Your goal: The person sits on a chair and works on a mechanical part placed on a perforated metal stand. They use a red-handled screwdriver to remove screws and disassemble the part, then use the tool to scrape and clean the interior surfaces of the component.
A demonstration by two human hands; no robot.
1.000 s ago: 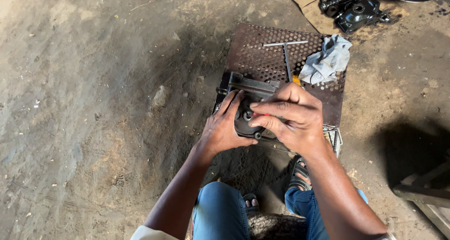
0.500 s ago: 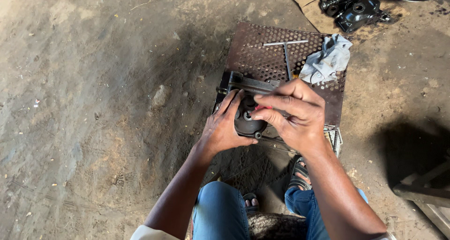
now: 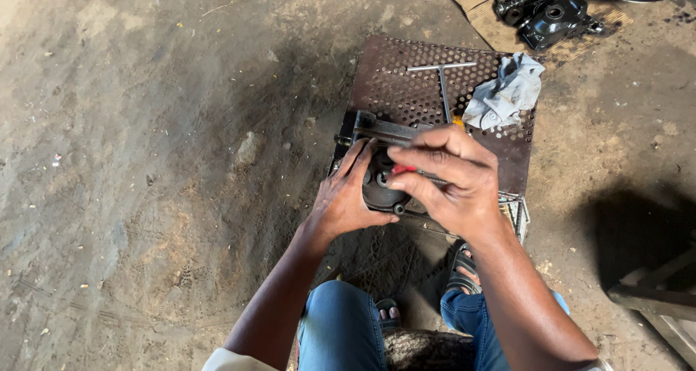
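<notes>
A dark metal engine part (image 3: 380, 186) rests on the near edge of a perforated brown metal sheet (image 3: 428, 88) laid on the dirt floor. My left hand (image 3: 346, 197) grips the part's left side and steadies it. Over the part, my right hand (image 3: 449, 179) pinches a small red-handled tool (image 3: 403, 169), its tip against the part; most of the tool is hidden by my fingers.
A T-handle wrench (image 3: 444, 77) and a crumpled grey rag (image 3: 507, 92) lie on the sheet's far side. More black metal parts (image 3: 547, 12) sit on cardboard at the top right. A wooden frame (image 3: 652, 298) stands at the right. My knees and sandalled feet are below.
My right hand has lifted slightly and its fingers have shifted over the part, so the red tool handle now shows. My left hand keeps its grip.
</notes>
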